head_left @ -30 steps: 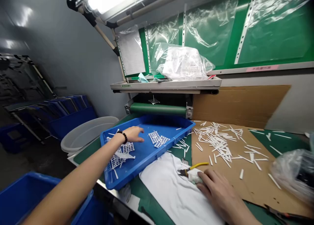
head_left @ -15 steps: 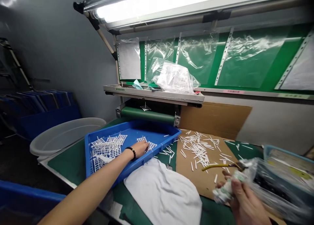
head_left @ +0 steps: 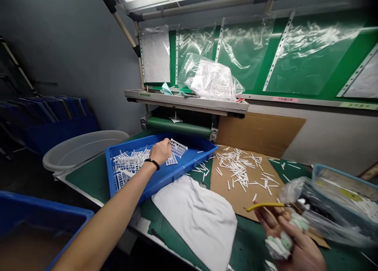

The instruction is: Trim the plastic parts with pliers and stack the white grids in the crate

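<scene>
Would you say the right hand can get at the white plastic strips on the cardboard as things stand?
Probably yes: the right hand is close by the white plastic strips, with nothing between them, though it already holds yellow-handled cutters and a white wad.

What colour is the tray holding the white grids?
The tray is bright blue, shown in the head view.

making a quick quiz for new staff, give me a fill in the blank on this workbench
The left hand rests inside a tray coloured ____. A beaded ____ circles the left wrist. The right hand grips pliers with a handle coloured ____. White plastic strips lie heaped on a sheet of ____.

Missing words: blue; bracelet; yellow; cardboard
</scene>
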Motion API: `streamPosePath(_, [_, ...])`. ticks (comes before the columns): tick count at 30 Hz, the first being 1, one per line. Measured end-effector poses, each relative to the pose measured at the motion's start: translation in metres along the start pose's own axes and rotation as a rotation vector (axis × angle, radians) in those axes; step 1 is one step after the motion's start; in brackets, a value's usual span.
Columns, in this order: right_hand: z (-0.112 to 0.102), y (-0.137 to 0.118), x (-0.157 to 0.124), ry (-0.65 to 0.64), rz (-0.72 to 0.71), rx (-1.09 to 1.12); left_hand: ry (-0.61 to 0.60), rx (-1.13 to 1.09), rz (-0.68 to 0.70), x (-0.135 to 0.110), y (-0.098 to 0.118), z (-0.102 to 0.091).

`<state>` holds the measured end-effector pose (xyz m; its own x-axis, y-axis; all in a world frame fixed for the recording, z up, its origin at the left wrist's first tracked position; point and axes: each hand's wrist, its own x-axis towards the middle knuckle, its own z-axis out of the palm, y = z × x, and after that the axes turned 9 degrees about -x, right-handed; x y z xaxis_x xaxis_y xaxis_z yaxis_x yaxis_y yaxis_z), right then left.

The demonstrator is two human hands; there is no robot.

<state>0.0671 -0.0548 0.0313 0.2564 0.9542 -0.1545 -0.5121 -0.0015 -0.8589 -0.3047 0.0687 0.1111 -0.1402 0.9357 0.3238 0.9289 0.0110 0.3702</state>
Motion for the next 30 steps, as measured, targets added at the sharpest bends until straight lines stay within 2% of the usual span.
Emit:
streamPosePath(2, [0.008,-0.003,0.001,-0.085,-0.077,-0.062,0.053,-0.331,-0.073,-0.019,0.006,-0.012])
streamPosePath(3, [0.012,-0.004,0.002,-0.133,-0.115,-0.097,0.034,-0.538,-0.093,-0.032,0.009,-0.013])
streamPosePath(5, [0.023,-0.006,0.008,-0.222,-0.185,-0.215,-0.131,-0.866,-0.090,-0.066,0.018,-0.003])
streamPosePath(6, [0.028,-0.007,0.012,-0.254,-0.222,-0.327,-0.256,-0.945,-0.080,-0.083,0.022,0.007])
streamPosePath(8, [0.037,-0.006,0.020,-0.292,-0.306,-0.711,-0.482,-0.947,-0.031,-0.112,0.028,0.031])
streamPosePath(9, [0.041,-0.004,0.023,-0.297,-0.344,-0.964,-0.556,-0.883,0.026,-0.121,0.030,0.042])
streamPosePath(10, [0.044,-0.001,0.026,-0.303,-0.370,-1.219,-0.574,-0.797,0.088,-0.126,0.031,0.051])
streamPosePath(12, [0.049,0.008,0.028,-0.333,-0.392,-1.620,-0.461,-0.634,0.185,-0.124,0.033,0.062])
streamPosePath(14, [0.052,0.021,0.027,-0.382,-0.402,-1.821,-0.311,-0.564,0.234,-0.107,0.035,0.068])
streamPosePath(15, [0.052,0.026,0.026,-0.412,-0.416,-1.877,-0.282,-0.556,0.256,-0.096,0.037,0.070])
streamPosePath(16, [0.052,0.031,0.024,-0.437,-0.430,-1.927,-0.301,-0.544,0.285,-0.084,0.039,0.074])
streamPosePath(18, [0.049,0.038,0.020,-0.454,-0.441,-2.022,-0.418,-0.453,0.340,-0.063,0.042,0.083])
streamPosePath(20, [0.044,0.040,0.017,-0.436,-0.427,-2.084,-0.521,-0.308,0.346,-0.049,0.044,0.094])
streamPosePath(22, [0.037,0.040,0.015,-0.411,-0.404,-2.094,-0.560,-0.210,0.333,-0.042,0.043,0.103])
streamPosePath(26, [0.029,0.040,0.019,-0.371,-0.369,-2.000,-0.442,-0.222,0.308,-0.043,0.039,0.113])
streamPosePath(30, [0.039,0.041,0.029,-0.236,-0.334,-1.974,-0.289,-0.323,0.291,-0.051,0.041,0.117])
